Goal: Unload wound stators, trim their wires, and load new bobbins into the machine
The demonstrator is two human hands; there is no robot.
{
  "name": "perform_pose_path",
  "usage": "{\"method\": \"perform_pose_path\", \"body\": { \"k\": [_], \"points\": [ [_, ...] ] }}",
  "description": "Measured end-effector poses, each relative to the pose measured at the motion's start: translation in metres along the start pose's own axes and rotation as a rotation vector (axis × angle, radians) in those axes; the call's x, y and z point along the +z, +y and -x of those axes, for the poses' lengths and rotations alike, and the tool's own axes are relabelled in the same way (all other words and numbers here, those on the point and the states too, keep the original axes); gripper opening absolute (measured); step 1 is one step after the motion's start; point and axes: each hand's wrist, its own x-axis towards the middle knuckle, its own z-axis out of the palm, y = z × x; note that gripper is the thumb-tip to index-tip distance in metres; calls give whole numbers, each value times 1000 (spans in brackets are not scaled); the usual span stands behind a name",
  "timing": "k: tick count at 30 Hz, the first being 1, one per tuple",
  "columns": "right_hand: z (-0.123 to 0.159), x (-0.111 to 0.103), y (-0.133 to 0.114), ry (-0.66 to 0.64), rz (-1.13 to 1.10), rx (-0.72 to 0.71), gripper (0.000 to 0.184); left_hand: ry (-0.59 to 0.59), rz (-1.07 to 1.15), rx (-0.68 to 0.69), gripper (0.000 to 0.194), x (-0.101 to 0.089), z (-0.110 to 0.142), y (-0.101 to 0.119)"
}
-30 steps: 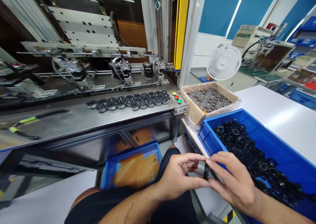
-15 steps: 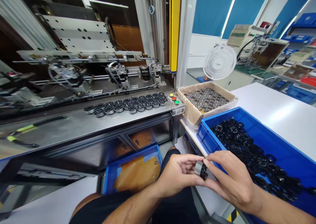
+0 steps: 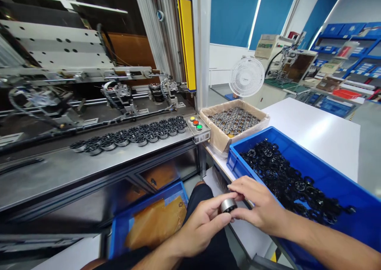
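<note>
Between both hands, above my lap, is a motor stator core [image 3: 228,205], a short grey metal ring with black plastic in its lower end. My left hand [image 3: 200,227] grips it from the left, thumb below and fingers curled over the top. From the other side my right hand [image 3: 258,208] pinches the same core with its thumb and fingertips, which partly hide it. Just right of my hands stands a blue bin [image 3: 320,159] with a heap of black plastic insulator pieces [image 3: 282,174].
Rows of similar stator cores [image 3: 131,137] line the steel ledge [image 3: 59,170] of a machine, beside a button box [image 3: 200,135]. A lined carton [image 3: 218,135] of grey cores adjoins the blue bin. A white fan [image 3: 247,77] stands behind. Below lies a blue crate [image 3: 114,238] with brown sheets.
The view has swung right, so the machine and bins sit further left. Between my hands the stator core has been tipped, its metal wall now facing up and its black end down. Both hands still hold it.
</note>
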Motion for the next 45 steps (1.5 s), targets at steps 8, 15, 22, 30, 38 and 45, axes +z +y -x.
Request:
{"method": "perform_pose_path", "body": {
  "k": [8,15,22,30,38,45],
  "points": [
    [-4,-52,119,-74,628,333,27,227,-307,3,35,-25,-7,-3],
    [3,-33,223,-390,888,365,19,242,-500,151,52,-31,7,11],
    [9,-51,233,-446,1045,485,16,260,-631,365,56,-38,23,25],
    [32,-97,193,-289,940,463,23,292,-260,178,42,-37,14,25],
    [15,-69,133,-118,729,297,25,385,-7,122,49,-25,5,15],
    [-3,-22,-4,-59,352,-204,7,299,77,92,62,-10,-6,5]
  ]
}}
